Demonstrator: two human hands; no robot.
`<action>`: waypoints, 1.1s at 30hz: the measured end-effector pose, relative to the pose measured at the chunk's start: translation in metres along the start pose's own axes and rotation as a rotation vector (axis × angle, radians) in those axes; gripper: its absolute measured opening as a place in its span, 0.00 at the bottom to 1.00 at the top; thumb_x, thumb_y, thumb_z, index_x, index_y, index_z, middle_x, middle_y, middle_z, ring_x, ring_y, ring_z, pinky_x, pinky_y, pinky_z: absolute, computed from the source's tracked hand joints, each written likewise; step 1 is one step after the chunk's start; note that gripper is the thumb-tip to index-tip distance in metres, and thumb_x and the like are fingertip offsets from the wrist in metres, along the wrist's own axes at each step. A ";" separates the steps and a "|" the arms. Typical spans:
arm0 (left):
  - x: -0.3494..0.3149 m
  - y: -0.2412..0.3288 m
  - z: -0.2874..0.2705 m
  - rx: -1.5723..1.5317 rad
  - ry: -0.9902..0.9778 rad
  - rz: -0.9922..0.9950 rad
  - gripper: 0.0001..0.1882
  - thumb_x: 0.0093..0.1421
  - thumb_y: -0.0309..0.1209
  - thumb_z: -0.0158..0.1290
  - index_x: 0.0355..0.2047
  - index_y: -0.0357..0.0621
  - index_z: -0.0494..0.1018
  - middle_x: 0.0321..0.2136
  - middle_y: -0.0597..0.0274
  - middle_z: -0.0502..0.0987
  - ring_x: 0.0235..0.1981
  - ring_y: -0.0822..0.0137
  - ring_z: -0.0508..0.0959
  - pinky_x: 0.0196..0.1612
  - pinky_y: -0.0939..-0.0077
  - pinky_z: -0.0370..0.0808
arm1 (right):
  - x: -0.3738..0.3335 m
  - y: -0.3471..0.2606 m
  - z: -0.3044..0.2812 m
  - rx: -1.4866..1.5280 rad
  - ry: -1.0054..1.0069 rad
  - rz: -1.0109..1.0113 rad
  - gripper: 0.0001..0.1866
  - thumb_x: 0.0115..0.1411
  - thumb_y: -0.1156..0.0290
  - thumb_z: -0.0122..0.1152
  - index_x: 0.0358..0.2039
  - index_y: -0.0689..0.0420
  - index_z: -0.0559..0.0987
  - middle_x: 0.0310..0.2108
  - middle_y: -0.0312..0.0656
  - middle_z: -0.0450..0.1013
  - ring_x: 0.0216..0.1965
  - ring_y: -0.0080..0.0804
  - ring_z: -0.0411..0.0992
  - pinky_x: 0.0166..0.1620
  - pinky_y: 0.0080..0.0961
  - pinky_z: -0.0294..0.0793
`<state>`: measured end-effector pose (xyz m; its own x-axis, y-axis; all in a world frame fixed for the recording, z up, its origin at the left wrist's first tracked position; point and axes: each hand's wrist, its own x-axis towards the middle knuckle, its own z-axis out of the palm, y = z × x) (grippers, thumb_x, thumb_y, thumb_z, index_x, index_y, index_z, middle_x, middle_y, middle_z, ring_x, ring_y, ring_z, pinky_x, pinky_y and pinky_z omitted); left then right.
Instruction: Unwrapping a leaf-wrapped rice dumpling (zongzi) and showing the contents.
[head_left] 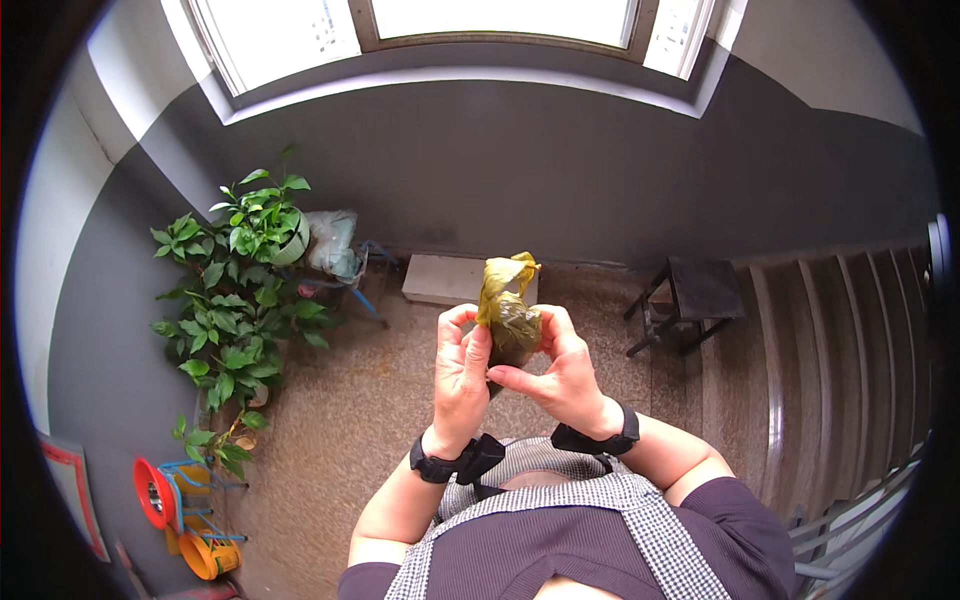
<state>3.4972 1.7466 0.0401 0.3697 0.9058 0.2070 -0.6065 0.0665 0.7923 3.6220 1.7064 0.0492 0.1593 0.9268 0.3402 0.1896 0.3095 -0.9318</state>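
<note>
A crumpled yellow-green plastic bag (513, 312) is held up in front of my chest between both hands. Its loose top stands above my fingers, and something dark shows under it, too covered to name. My left hand (462, 375) pinches the bag's left side with thumb and fingers. On the opposite side, my right hand (567, 375) grips it, the thumb reaching across beneath the bag toward the left hand. Each wrist wears a black strap with a small black box.
Leafy potted plants (235, 300) stand along the left wall. Below them are a red basin (152, 493) and an orange bucket (212, 556). A white block (440, 279) lies by the far wall. A dark stool (703, 290) stands beside the stairs (820, 360) at right.
</note>
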 end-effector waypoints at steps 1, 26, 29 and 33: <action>-0.001 -0.003 0.001 0.005 0.014 0.019 0.11 0.68 0.34 0.40 0.48 0.45 0.59 0.39 0.63 0.73 0.39 0.76 0.73 0.43 0.81 0.72 | 0.002 0.000 0.002 -0.028 0.012 -0.026 0.28 0.46 0.71 0.72 0.44 0.62 0.68 0.36 0.41 0.73 0.37 0.22 0.72 0.40 0.21 0.73; -0.013 0.008 0.006 0.329 -0.007 0.039 0.28 0.49 0.15 0.59 0.50 0.39 0.61 0.43 0.54 0.72 0.43 0.68 0.75 0.47 0.75 0.75 | -0.020 0.001 -0.018 -0.281 0.071 -0.087 0.28 0.42 0.67 0.74 0.43 0.61 0.71 0.30 0.42 0.72 0.28 0.29 0.73 0.32 0.23 0.74; -0.014 0.009 0.000 0.235 -0.008 0.084 0.23 0.53 0.18 0.58 0.48 0.37 0.65 0.41 0.56 0.74 0.42 0.69 0.75 0.47 0.76 0.74 | -0.029 -0.003 -0.023 -0.181 -0.051 0.040 0.23 0.46 0.66 0.72 0.40 0.62 0.73 0.26 0.41 0.73 0.26 0.26 0.73 0.31 0.21 0.73; -0.012 0.007 -0.006 0.315 -0.020 0.158 0.16 0.57 0.20 0.55 0.46 0.35 0.70 0.40 0.58 0.73 0.41 0.71 0.74 0.45 0.80 0.73 | -0.034 -0.005 -0.024 -0.183 -0.067 0.078 0.17 0.50 0.66 0.70 0.36 0.62 0.75 0.22 0.40 0.73 0.22 0.21 0.71 0.28 0.20 0.71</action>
<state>3.4848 1.7388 0.0397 0.3047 0.8859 0.3498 -0.4118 -0.2086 0.8871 3.6392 1.6679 0.0449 0.1164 0.9604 0.2531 0.3533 0.1982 -0.9143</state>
